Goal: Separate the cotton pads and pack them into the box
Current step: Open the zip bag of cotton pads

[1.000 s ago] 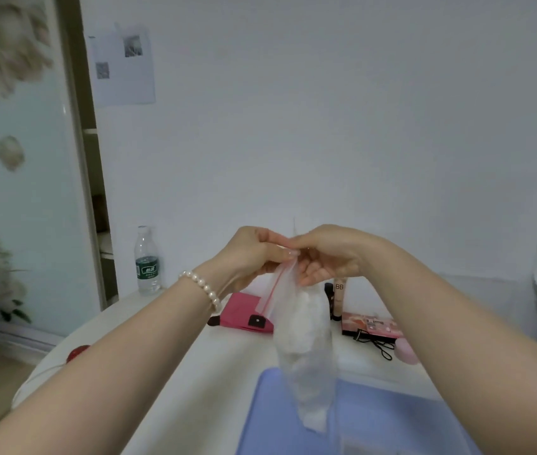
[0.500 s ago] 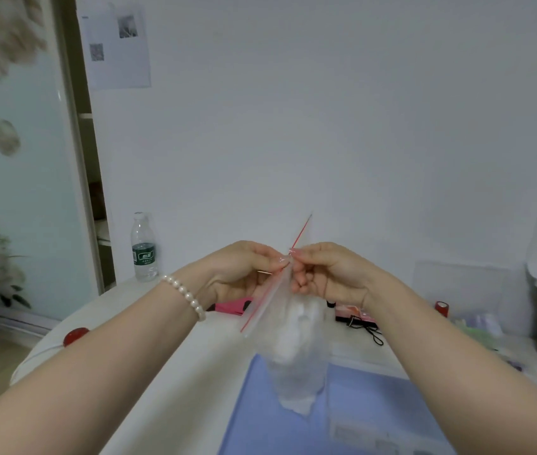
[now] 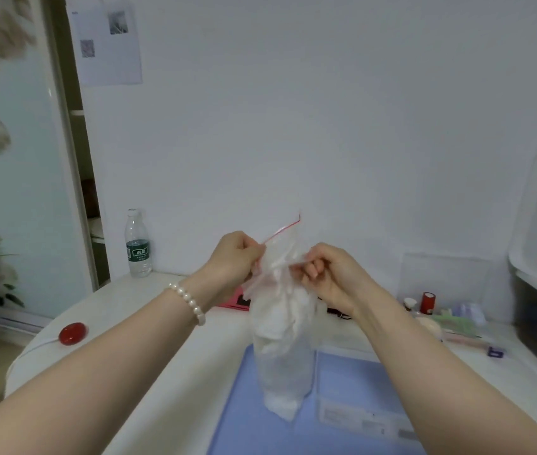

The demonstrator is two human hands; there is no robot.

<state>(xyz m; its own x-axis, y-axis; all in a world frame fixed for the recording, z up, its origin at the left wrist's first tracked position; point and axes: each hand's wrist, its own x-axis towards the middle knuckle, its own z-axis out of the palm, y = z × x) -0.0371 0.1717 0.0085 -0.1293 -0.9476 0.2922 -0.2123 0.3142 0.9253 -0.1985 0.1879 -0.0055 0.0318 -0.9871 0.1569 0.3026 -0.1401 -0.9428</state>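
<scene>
Your left hand (image 3: 235, 257) and right hand (image 3: 325, 274) each pinch a lip of the bag (image 3: 281, 326) hanging above the mat (image 3: 244, 418), apparently pulling it open; the pads (image 3: 288, 307) inside are soft and light, so lift them by their edges.

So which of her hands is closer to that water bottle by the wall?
The left. Her left hand grips the bag top on the side toward the water bottle. Her right hand grips the bag's other side, farther from the bottle.
</scene>
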